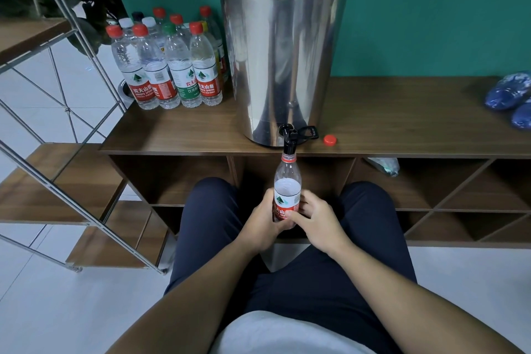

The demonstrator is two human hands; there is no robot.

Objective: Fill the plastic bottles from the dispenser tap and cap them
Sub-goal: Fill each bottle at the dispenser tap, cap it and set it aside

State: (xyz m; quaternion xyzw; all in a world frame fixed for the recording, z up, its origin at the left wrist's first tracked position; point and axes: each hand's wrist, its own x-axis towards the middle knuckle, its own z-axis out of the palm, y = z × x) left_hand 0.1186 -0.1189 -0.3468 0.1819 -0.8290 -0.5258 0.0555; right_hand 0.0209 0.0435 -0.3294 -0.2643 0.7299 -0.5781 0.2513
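I have both hands wrapped round the lower half of one bottle (286, 190). My left hand (263, 223) curls its fingers about the left side and behind, the thumb lying on the label; my right hand (317, 223) grips from the right, thumb pressed across the front near the base. Both are clamped firmly on it, with the fingers closed rather than spread.

The bottle stands upright between my knees, uncapped, its red neck ring just under the black tap (288, 141). The mouth sits right at the spout; I cannot tell whether they touch. The label is white above and red below, with a green mountain emblem; part of "SPRING" reads on the red band, the rest hidden by my thumbs.

The tap juts from the foot of the steel dispenser (283, 66), which stands on the wooden shelf (402, 123). A loose red cap (329, 140) lies on the shelf just right of the tap.

To the dispenser's left stands a cluster of capped bottles (169, 66), mostly with red caps, some white, one green. Their red labels read "农夫山泉" and "NONGFU SPRING"; one label is green. At the shelf's far right edge lie blue bags (508, 95).
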